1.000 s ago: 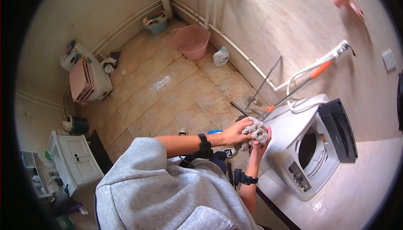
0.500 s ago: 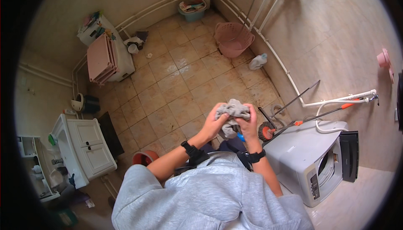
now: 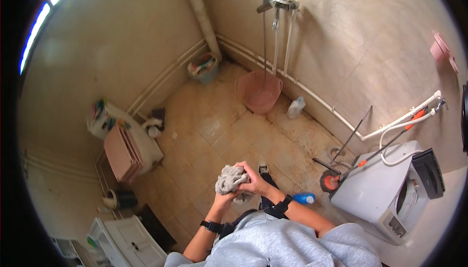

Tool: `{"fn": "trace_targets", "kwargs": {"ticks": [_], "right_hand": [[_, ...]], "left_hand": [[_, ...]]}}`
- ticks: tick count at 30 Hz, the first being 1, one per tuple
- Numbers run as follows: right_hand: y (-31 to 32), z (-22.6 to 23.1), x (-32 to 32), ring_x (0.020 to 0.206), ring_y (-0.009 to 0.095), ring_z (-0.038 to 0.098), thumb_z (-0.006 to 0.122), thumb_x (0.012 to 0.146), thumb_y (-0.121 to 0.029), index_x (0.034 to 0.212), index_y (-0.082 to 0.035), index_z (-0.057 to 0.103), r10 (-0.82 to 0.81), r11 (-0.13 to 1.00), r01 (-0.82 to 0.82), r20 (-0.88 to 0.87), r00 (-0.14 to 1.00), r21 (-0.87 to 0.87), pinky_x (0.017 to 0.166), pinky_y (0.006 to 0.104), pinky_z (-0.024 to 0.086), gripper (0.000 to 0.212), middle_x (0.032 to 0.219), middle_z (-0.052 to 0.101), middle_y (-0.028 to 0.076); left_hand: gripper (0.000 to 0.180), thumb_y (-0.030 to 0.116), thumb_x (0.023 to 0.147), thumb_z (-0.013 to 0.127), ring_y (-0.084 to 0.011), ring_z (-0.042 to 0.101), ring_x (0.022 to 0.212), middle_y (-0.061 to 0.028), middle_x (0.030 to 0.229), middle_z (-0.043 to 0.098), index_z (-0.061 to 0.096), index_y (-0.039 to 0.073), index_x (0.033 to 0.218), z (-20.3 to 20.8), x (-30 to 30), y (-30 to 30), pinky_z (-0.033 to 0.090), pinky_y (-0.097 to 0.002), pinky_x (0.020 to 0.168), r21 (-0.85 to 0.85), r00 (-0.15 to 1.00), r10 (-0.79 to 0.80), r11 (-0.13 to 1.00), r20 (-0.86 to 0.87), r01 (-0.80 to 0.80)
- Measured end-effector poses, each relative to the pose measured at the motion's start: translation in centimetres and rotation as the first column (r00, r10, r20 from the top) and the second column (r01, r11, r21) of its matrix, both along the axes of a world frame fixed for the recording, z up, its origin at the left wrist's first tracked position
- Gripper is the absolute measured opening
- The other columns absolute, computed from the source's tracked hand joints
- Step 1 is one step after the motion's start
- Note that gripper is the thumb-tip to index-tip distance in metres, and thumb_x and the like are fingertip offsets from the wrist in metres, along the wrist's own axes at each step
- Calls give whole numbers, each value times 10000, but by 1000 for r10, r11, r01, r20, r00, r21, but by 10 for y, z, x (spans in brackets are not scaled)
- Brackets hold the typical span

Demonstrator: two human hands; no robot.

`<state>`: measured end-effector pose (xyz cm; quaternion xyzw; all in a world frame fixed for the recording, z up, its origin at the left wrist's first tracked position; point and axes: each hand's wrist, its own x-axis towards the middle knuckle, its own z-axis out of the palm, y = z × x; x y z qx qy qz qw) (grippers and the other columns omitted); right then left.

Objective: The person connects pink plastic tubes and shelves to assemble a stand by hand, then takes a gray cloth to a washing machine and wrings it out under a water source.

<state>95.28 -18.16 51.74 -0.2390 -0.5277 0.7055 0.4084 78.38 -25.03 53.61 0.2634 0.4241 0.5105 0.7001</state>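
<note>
The cloth is bunched up, held above the floor. The right hand has its fingers clamped around the right side; the left hand grips the lower edge, its fingertips hidden.

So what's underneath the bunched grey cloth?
Part of the left hand shows below the bunched grey cloth, and the right hand grips its right side. The left fingertips, and anything else beneath the cloth, are covered.
</note>
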Motion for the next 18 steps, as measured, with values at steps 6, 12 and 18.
{"fn": "trace_targets", "kwargs": {"ticks": [6,12,18], "right_hand": [[153,-2,18,1304,185,429,538,1009,-553,1580,-111,260,79,994,-80,-17,997,-73,1108,367,377,773,1386,476,66],[354,37,48,1063,118,571,476,1041,-532,1367,-124,547,-247,926,253,55,967,-281,846,331,518,527,1190,609,16],[554,79,54,889,99,621,612,1001,-429,1236,-129,594,-622,758,629,100,777,-174,668,271,527,381,1014,661,5]], "left_hand": [[698,-97,719,759,-245,602,1218,-98,1341,598,523,21,1365,20,-3,110,514,-370,1027,6,994,95,995,-58,-95],[720,-142,695,735,-255,604,1210,-101,1322,607,522,18,1364,55,-34,170,508,-389,1031,20,952,229,973,-201,-230],[686,-166,687,619,-274,596,1237,-100,1314,622,557,40,1338,44,-83,199,474,-396,1062,28,905,405,914,-134,-405]]}}
